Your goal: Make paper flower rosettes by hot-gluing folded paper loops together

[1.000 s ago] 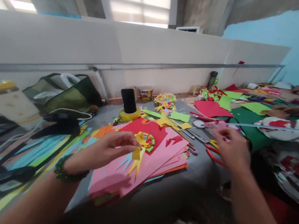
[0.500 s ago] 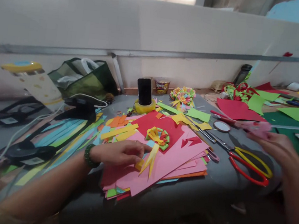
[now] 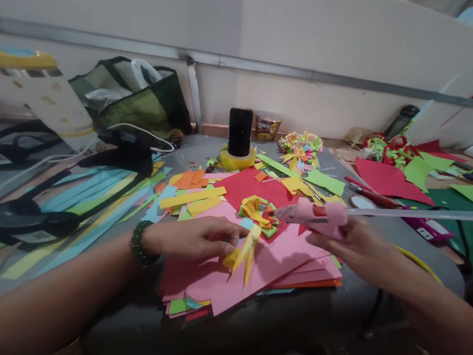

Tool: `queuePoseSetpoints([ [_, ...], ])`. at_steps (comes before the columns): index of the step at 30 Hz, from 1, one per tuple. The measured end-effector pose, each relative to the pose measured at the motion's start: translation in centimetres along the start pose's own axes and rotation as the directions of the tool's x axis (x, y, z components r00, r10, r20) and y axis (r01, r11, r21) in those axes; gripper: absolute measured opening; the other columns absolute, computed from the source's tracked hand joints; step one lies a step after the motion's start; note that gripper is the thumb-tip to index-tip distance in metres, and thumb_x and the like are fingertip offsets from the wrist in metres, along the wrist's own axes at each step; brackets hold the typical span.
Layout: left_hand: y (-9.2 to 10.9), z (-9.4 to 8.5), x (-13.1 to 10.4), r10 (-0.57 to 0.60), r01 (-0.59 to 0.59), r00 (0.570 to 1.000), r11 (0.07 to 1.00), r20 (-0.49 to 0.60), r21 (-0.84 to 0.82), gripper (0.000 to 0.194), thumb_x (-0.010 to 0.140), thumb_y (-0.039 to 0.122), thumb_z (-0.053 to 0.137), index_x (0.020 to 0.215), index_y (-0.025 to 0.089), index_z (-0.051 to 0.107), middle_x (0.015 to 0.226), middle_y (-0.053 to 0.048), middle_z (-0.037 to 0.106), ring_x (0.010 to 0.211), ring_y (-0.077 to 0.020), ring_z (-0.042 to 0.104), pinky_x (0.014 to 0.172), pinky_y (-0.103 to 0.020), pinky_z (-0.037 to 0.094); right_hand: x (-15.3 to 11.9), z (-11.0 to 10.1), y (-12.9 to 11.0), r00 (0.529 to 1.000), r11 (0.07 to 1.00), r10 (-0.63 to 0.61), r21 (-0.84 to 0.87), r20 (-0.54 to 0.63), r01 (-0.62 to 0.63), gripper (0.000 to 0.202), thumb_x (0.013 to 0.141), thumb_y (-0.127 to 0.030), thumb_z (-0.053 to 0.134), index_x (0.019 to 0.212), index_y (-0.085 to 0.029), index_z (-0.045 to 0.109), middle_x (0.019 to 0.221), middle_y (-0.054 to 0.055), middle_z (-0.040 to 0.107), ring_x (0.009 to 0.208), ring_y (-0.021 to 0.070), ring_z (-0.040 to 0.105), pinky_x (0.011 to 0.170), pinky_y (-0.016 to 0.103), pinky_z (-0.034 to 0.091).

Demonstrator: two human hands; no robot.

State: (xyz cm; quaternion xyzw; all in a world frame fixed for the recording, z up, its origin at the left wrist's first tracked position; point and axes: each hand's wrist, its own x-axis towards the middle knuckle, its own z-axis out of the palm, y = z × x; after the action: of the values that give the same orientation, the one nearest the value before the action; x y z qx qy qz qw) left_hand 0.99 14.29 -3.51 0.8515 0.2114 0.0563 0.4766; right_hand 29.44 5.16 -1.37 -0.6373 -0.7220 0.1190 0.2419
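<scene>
A paper rosette [image 3: 261,213] in yellow, green, orange and blue, with pointed yellow tails, lies on red and pink paper sheets. My left hand [image 3: 204,239], a green bead bracelet at its wrist, is closed at the rosette's yellow tails; the fingertips partly hide the spot they grip. In my right hand [image 3: 346,241] is a pink hot glue gun [image 3: 315,216], with a long clear glue stick [image 3: 420,213] jutting from its rear. The gun's nozzle points left and sits right at the rosette's right edge; whether it touches cannot be told.
Behind the sheets, a phone [image 3: 240,132] leans on a yellow tape roll [image 3: 237,159]. Another paper flower piece [image 3: 300,149] stands farther back. Black straps [image 3: 48,218] and coloured paper strips [image 3: 99,184] lie left. A purple device [image 3: 429,229] is at right, and scissors are mostly hidden behind my right arm.
My right hand has brought the glue gun from the right side leftward to the rosette. My left hand stays at the yellow tails. The view has tilted down slightly.
</scene>
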Motion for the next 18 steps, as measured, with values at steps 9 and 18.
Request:
queuePoseSetpoints([
  [9,0.2,0.2,0.1,0.008,-0.008,1.0,1.0,-0.006,0.016,0.031,0.091,0.047,0.057,0.074,0.021,0.062,0.077,-0.001,0.062,0.075,-0.018,0.058,0.072,-0.025,0.047,2.1,3.4,-0.8,0.983,0.999,0.025,-0.042,0.183,-0.018,0.036,0.087,-0.051,0.063,0.063,-0.024,0.065,0.055,-0.001,0.059,0.056,0.0176,0.06,0.052,0.026,0.043],
  [18,0.0,0.4,0.1,-0.007,0.007,1.0,0.999,0.002,0.048,0.022,0.09,0.036,0.053,0.074,0.021,0.057,0.081,-0.002,0.06,0.072,-0.0169,0.054,0.07,-0.025,0.044,2.4,3.5,-0.8,0.977,0.988,0.065,-0.154,0.204,-0.033,0.043,0.086,-0.057,0.059,0.058,-0.025,0.052,0.05,-0.002,0.045,0.049,0.0143,0.048,0.043,0.026,0.029],
])
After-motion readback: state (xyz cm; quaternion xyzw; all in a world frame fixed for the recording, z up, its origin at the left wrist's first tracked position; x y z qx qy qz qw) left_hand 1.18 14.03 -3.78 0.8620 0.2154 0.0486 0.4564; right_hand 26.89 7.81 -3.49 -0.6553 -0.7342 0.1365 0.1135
